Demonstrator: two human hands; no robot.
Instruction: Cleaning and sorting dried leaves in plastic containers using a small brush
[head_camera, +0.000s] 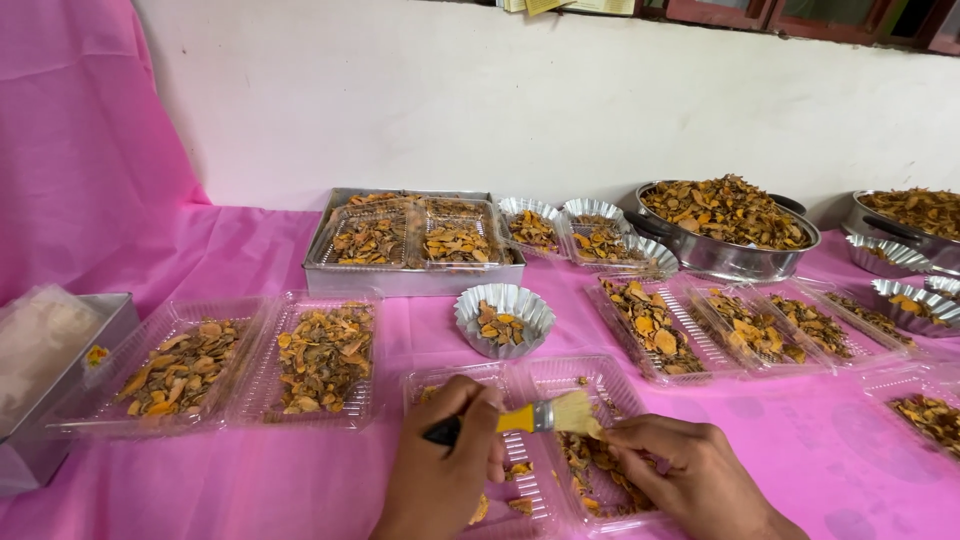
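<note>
Yellow-handled pastry brush with pale bristles (535, 417) sits in the left hand (445, 470), fingers clamped round its dark grip end, bristles pointing right over a clear hinged plastic clamshell tray (530, 385) at the near edge of the pink-covered counter (830, 450). Right hand (690, 470) rests on the right half of that tray, fingertips pinched together on dried orange-brown root slices (590, 470) just under the bristles. Tray lies open, both halves partly hidden by the hands.

Just behind it, a small fluted foil cup (504, 318) holding a few slices. To the left, a second open clear clamshell (250, 365), both halves filled with slices. Far left, a steel rectangular tin (70, 390) with a plastic bag over it. Behind the cup, a rectangular steel baking tray (410, 275) carrying more filled clear packs. Right of it, more fluted foil cups (590, 230) with slices. Further right, a large round steel pan (725, 245) heaped with slices, and another pan (910, 225) at the frame edge. Between the pan and the near edge, a row of clear trays (740, 325), filled, close together. White wall (500, 100) behind; pink cloth hangs at left.
</note>
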